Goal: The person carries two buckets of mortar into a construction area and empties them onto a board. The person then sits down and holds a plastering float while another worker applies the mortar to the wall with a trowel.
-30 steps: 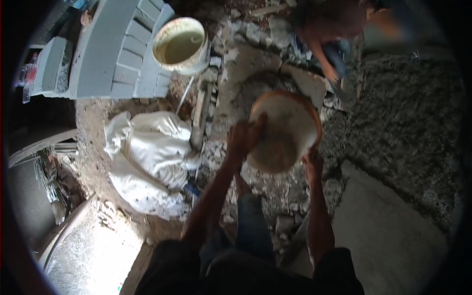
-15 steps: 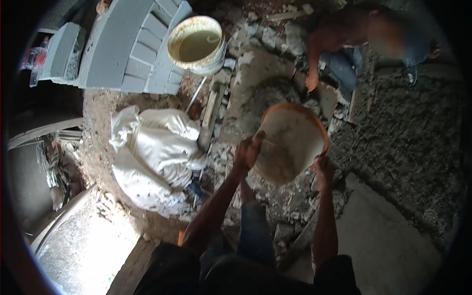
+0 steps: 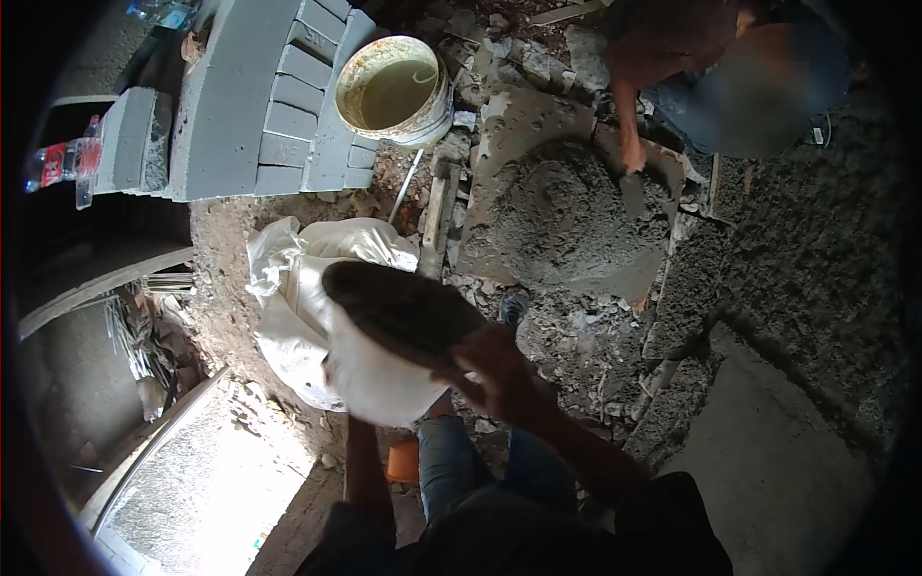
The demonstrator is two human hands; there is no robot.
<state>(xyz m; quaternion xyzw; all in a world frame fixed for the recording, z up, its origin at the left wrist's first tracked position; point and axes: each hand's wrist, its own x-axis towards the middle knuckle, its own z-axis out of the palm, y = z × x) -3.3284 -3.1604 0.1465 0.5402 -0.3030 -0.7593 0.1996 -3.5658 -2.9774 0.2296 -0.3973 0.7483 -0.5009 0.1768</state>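
Note:
A pale bucket (image 3: 379, 379) with a dark opening is tilted in front of my legs, over the white sack (image 3: 293, 331). My right hand (image 3: 499, 374) is closed on its rim at the near right side. On the bucket's left side, my left hand (image 3: 331, 372) is mostly hidden behind the wall, with only a little of it showing. Beyond lies a heap of wet grey mortar (image 3: 552, 206) on a flat board (image 3: 533, 110). A co-worker's hand (image 3: 631, 154) holds a trowel (image 3: 634, 195) at the heap's right edge.
A white bucket (image 3: 437, 120) of murky liquid stands at the back, beside stacked grey blocks (image 3: 240, 96). Plastic bottles (image 3: 67, 165) are at far left. Rubble (image 3: 576, 355) covers the ground near my feet. An orange object (image 3: 403, 462) sits by my leg. Rough mortar (image 3: 797, 250) spreads to the right.
Both hands have carried the bucket from over the mortar heap leftward and nearer, and turned it. The mortar heap is now uncovered to view. The co-worker has leaned in with the trowel visible.

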